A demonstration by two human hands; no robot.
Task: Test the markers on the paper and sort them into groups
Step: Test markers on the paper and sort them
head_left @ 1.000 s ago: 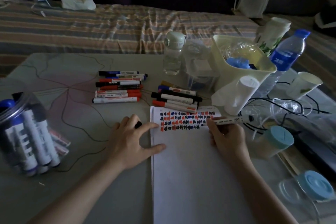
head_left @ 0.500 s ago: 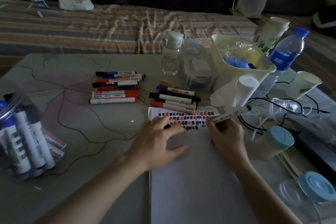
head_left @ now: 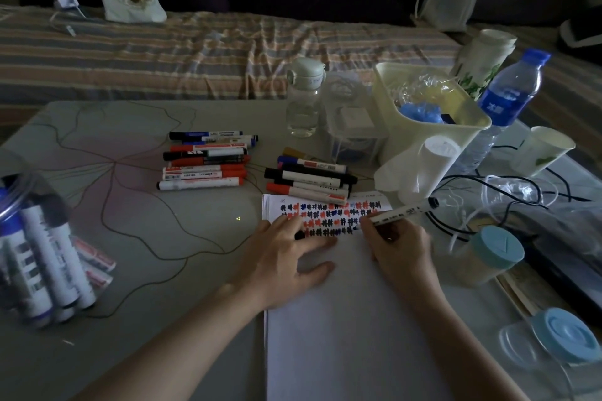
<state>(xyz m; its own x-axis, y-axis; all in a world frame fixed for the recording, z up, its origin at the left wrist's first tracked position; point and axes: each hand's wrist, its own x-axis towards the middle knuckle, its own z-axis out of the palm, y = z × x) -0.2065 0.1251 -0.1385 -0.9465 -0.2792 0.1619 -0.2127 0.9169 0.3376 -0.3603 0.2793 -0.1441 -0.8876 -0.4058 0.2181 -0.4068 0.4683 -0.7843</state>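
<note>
A white paper pad (head_left: pixel 342 319) lies in front of me, with rows of red, blue and black test marks (head_left: pixel 325 215) along its top. My right hand (head_left: pixel 400 247) grips a white marker (head_left: pixel 404 210) whose tip touches the end of the lowest row. My left hand (head_left: pixel 286 257) rests spread on the pad beside the marks, a small dark cap (head_left: pixel 298 235) tucked between its fingers. Beyond the pad lie two marker groups, one on the left (head_left: pixel 205 159) and one touching the pad's top edge (head_left: pixel 309 177). A clear jar (head_left: pixel 39 254) at far left holds more markers.
Right of the pad stand an upturned white cup (head_left: pixel 426 169), a cream bin (head_left: pixel 384 81), a blue-labelled water bottle (head_left: pixel 508 98), paper cups, two blue-lidded jars (head_left: pixel 495 254) and tangled cables (head_left: pixel 521 192). A small clear bottle (head_left: pixel 303 98) stands behind the markers. A striped bed lies beyond the table.
My left hand slid right, from the table beside the pad onto the paper just below the marks. My right hand kept the marker at the row's end.
</note>
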